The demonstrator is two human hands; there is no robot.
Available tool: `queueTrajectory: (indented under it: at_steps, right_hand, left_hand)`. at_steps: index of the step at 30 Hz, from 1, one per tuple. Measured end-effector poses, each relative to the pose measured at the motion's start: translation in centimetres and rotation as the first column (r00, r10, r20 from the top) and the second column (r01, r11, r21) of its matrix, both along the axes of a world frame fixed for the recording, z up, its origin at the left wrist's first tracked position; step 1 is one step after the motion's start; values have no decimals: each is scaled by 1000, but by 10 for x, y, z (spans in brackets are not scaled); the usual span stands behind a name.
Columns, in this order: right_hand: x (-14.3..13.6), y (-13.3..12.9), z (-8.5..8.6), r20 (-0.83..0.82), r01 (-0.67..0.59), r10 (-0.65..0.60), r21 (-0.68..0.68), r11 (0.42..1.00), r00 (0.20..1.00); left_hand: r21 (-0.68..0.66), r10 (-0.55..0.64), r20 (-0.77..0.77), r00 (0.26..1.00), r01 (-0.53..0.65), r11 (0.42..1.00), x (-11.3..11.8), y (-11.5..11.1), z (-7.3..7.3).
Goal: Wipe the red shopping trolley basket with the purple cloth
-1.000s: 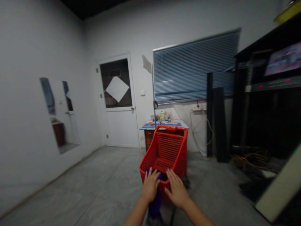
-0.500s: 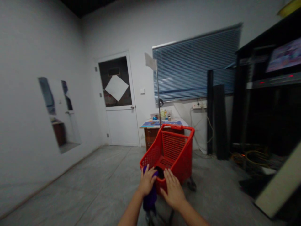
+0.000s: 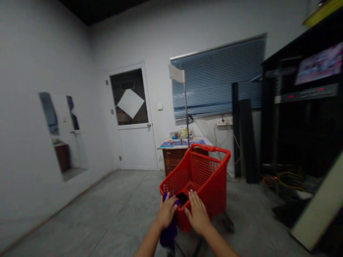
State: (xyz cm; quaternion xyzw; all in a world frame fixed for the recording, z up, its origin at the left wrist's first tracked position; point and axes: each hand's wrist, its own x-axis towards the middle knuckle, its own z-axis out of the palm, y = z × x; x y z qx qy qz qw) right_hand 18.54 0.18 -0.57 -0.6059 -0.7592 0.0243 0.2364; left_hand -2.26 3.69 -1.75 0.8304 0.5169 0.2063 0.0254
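Note:
A red plastic shopping cart [image 3: 211,182] stands right in front of me, its handle at the far end and a thin pole with a pale flag [image 3: 177,73] rising behind it. At the near end my left hand [image 3: 166,211] is on a purple cloth [image 3: 168,233], which hangs down outside the basket; its fingers curl over the cloth at the rim. My right hand [image 3: 197,214] lies on the near rim, fingers stretched out and nothing in them. Between the hands, a dark object [image 3: 182,199] shows inside the basket; its kind is unclear.
Behind the cart a small desk [image 3: 171,157] with bottles stands under window blinds [image 3: 217,78]. A white door [image 3: 136,148] and a wall mirror [image 3: 63,139] are to the left. On the right are a dark rack [image 3: 308,132], floor cables [image 3: 291,178] and a leaning pale panel [image 3: 318,207].
The cart's handle end and flag pole have swung a little to the right. Both hands stay at the near rim, the left one still on the purple cloth. The room appears slightly lower in view.

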Motion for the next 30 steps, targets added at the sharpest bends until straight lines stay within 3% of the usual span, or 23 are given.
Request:
queueTrajectory:
  at_steps: [3,9,15,19,22,27,30]
  right_hand:
    - [0,-3,-1,0,-24,24,1,1000,1000]
    - [6,-5,1,-5,-53,53,4,999,999]
    - [5,-10,7,8,-33,33,-22,999,999]
    - [2,-12,15,17,-31,32,-48,998,999]
    - [-2,-13,17,22,-14,15,-63,998,1000]
    - [-6,-16,16,24,11,-9,-82,997,1000]
    - [-7,-18,21,26,16,-14,-102,995,1000]
  left_hand:
    - [-13,-34,-33,999,34,999,2,-4,4]
    - [-7,66,-48,997,-66,998,8,-8,12]
    - [-4,-19,-49,999,18,1000,18,-16,14]
    - [-29,65,-33,997,-66,997,14,-14,19]
    - [-40,109,-13,994,-109,993,14,-12,17]
    - [-30,37,-29,999,-38,999,18,-15,12]
    - [-27,57,-25,998,-58,998,18,-17,16]
